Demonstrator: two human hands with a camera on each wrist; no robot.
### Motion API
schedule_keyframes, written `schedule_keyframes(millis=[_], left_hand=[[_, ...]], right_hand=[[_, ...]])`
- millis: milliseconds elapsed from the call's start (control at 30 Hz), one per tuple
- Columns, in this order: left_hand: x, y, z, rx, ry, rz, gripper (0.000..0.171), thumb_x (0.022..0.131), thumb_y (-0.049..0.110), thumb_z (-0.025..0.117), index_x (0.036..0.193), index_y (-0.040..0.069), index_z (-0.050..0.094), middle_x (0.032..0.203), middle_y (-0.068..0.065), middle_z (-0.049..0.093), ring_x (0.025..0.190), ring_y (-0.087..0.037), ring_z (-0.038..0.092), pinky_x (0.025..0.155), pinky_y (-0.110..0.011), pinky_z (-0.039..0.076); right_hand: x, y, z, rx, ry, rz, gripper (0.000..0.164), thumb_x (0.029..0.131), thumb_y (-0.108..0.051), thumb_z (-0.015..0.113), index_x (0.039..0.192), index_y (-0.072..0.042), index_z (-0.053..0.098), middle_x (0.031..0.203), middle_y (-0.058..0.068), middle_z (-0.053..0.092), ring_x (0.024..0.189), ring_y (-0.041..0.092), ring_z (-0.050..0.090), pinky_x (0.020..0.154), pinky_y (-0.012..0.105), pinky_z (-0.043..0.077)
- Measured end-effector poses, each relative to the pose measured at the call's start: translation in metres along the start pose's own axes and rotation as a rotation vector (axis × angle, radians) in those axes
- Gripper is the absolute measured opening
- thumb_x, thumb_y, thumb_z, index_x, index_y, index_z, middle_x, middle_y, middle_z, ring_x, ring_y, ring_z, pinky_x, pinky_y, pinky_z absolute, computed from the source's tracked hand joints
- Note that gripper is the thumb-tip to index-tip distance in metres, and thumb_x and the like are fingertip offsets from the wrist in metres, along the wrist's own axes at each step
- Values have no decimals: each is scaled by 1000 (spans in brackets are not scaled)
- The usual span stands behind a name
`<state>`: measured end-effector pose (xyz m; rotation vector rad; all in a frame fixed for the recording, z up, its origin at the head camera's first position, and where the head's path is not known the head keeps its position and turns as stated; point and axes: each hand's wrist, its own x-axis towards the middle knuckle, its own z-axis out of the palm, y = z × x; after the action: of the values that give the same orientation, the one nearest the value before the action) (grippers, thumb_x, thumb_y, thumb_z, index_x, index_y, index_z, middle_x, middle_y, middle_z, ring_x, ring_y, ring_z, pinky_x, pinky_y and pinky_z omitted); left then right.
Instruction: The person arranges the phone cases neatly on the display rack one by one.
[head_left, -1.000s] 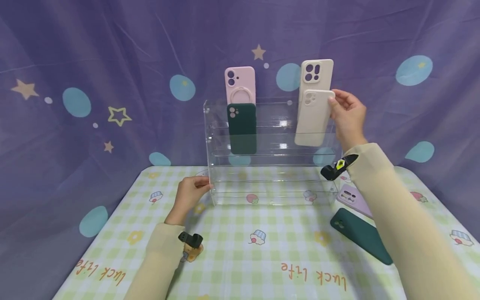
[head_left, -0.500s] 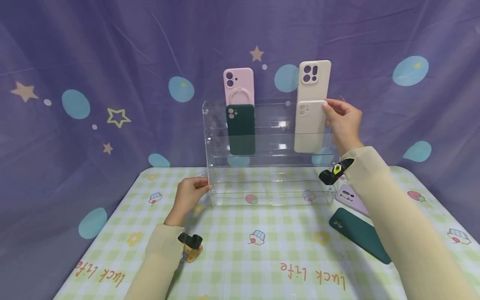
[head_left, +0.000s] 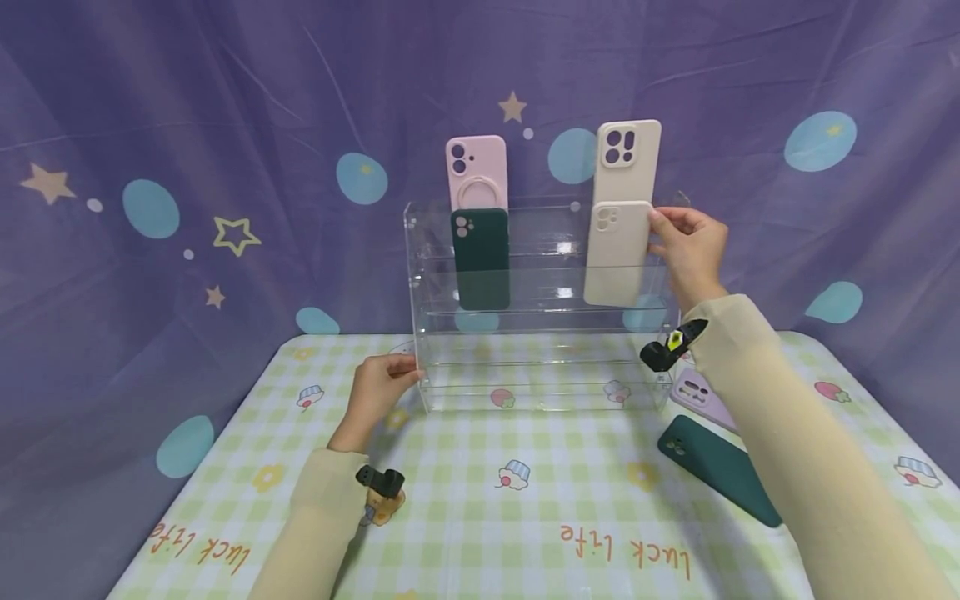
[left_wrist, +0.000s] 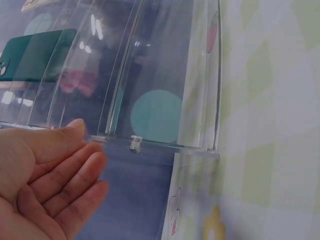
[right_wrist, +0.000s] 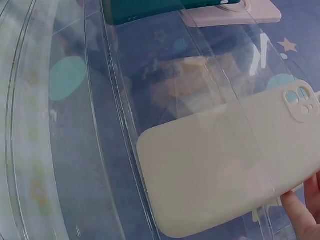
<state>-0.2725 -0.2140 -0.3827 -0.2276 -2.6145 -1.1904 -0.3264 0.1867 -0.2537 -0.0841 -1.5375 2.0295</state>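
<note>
In the head view my right hand [head_left: 693, 254] pinches a cream phone case [head_left: 618, 250] by its upper right edge. The case stands in a tier of the clear acrylic display rack [head_left: 547, 350], its lower part behind a clear front strip. A taller cream case [head_left: 628, 158] rises behind it. My left hand [head_left: 382, 387] holds the rack's left side panel low down, with the thumb [left_wrist: 75, 127] at the panel's edge in the left wrist view. In the right wrist view the pinched case's bottom edge lies along a clear ledge.
A dark green case [head_left: 482, 258] and a pink case [head_left: 478, 171] with a ring stand at the rack's left. On the checked tablecloth [head_left: 450, 500] at right lie another green case [head_left: 720, 471] and a lilac case [head_left: 705, 398], partly behind my right sleeve.
My right hand has lowered the cream case into the rack's tier, then shifted its bottom slightly left. My left hand has stayed at the rack's side.
</note>
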Motion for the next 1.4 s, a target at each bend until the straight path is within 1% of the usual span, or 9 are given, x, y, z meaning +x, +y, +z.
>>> schedule_keyframes(millis=[233,500,633,733,900,1000,1200,1267,1400], left_hand=[[-1,1,0,-5,-7,-5,25,83,11,72,103,-5,69,96,-16,71,87,-29,69,78,-39,55],[-2,2,0,-5,-12,-17,25,84,11,72,104,-4,69,97,-16,71,88,-28,69,80,-39,54],[-2,1,-2,2,-4,-16,24,83,12,72,103,-3,70,96,-15,71,87,-28,69,79,-39,55],[-2,0,-2,0,-2,-23,24,83,12,73,103,-2,70,96,-15,72,87,-27,69,78,-39,55],[-2,0,-2,-3,-3,-22,24,83,12,72,103,-3,70,96,-15,71,86,-27,69,78,-39,55],[-2,0,-2,-2,-1,-12,24,83,11,72,102,-3,70,96,-16,71,86,-28,69,78,-39,55],[-1,2,-2,3,3,-1,23,83,10,73,101,-4,70,95,-16,71,85,-27,69,77,-39,55],[-1,3,-2,1,2,1,24,83,10,72,102,-4,70,95,-16,71,85,-28,69,78,-39,55],[-1,5,-2,-3,-3,0,24,83,10,72,102,-4,70,96,-16,71,86,-29,69,78,-40,55]], right_hand=[[-4,0,-4,-104,-4,36,13,80,-6,74,90,3,71,67,-4,65,67,7,64,56,20,55],[-9,-1,-17,25,-54,3,5,79,2,73,84,1,72,70,0,70,68,10,68,61,24,57],[-13,-2,-29,12,-94,1,4,79,-3,74,83,-3,73,72,-1,71,70,10,69,64,23,56],[-19,-1,-42,-61,-137,10,12,78,-11,77,88,-5,73,77,-3,72,76,10,69,66,21,56],[-32,4,-65,-179,-208,7,34,78,-20,77,103,2,70,82,-5,72,80,9,69,71,19,54],[-40,10,-79,-279,-236,-2,39,81,-24,74,108,3,67,82,-11,72,79,6,69,74,15,52],[-60,24,-109,-554,-323,34,48,85,-38,68,117,-3,65,85,-25,67,82,-3,65,73,7,48],[-66,29,-120,-602,-369,49,48,86,-39,66,119,-4,64,88,-26,67,84,-5,64,73,8,48],[-78,41,-141,-634,-484,40,43,89,-33,65,120,-3,62,98,-23,67,91,-7,61,74,9,48]])
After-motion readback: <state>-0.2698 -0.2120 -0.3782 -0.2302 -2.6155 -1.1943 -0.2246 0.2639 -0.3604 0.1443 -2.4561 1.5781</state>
